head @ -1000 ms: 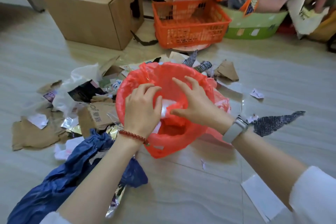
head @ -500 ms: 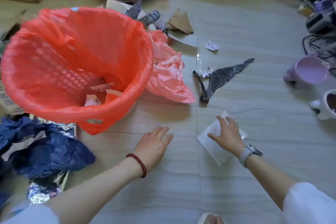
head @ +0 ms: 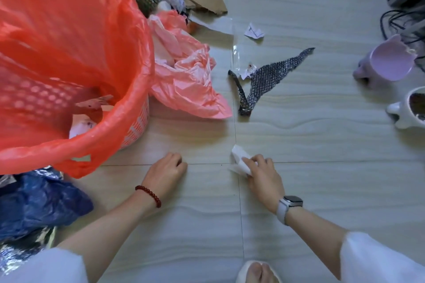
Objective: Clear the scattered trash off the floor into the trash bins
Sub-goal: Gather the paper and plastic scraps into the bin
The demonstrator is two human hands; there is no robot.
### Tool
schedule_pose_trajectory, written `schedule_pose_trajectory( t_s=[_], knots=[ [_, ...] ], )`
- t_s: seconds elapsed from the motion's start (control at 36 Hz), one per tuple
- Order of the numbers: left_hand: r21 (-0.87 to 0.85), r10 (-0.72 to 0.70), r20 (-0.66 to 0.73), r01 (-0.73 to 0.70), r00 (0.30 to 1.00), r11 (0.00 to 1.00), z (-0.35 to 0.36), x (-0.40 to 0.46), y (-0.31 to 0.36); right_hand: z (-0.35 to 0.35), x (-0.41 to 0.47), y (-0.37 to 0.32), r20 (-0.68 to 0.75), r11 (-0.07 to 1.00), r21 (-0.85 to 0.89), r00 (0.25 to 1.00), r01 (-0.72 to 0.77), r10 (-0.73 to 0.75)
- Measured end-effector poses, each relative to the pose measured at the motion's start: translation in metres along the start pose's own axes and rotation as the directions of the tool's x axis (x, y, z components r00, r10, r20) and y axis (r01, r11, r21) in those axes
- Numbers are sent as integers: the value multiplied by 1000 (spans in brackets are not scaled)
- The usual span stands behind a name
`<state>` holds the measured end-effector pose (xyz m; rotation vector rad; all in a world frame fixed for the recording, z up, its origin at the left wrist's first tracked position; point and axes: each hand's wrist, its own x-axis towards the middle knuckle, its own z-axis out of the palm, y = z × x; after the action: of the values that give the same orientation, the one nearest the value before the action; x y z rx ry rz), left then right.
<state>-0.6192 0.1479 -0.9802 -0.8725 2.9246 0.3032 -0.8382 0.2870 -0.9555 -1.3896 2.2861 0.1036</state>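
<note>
At far left, a crumpled dark-blue plastic bag [head: 39, 207] and silvery foil lie against your perforated plastic trash bin lined with a red-orange bag [head: 138, 37]; the liner's loose handle hangs outside the rim, so a careless toss may catch it and drag the lining down. A few paper scraps sit at the bottom of the bin.

Your left hand [head: 166, 171], beaded bracelet at the wrist, rests knuckles-down on the pale tiled floor [head: 322, 140], fingers curled; whether it pinches some tiny scrap cannot be told. If it does, a piece that small could slip out unnoticed on the way up.

Your right hand [head: 262, 173] grips a crumpled white paper sheet [head: 240, 159], one corner still free; a loose hold could shed it short of the bin.

Farther right, a grey mesh-patterned strip [head: 271, 76] and a small white paper scrap [head: 254, 31] wait on the floor, near a lilac cup on its side [head: 388, 62] and tangled cables: reach carelessly there and you may knock the cup or snag a cord.
</note>
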Motion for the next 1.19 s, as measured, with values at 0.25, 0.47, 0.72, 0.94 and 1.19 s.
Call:
schedule_pose_trajectory(
  t_s=[0.25, 0.47, 0.72, 0.94, 1.19],
  knots=[
    [-337, -85, -446, -80, 891, 938, -58, 0, 16, -58, 7, -35, -299, 892, 429, 954, 140, -6],
    [-227, -90, -816, -174, 571, 958, -209, 5, 24, -189, 13, -126, -589, 454, 736, 805, 502, 65],
    [-463, -495, -621, 225, 607, 857, -261, -54, -78, -228, 29, -249, -473, 472, 637, 792, 610, -386],
    [-551, -654, -633, 353, 414, 756, -246, -151, -118, -196, -1, -318, -676, 565, 172, 514, 807, -528],
    [-312, -942, 138, 916, 306, 252, -118, -256, -172, -86, -70, -353, -263, 220, 202, 269, 954, -927]
  ],
)
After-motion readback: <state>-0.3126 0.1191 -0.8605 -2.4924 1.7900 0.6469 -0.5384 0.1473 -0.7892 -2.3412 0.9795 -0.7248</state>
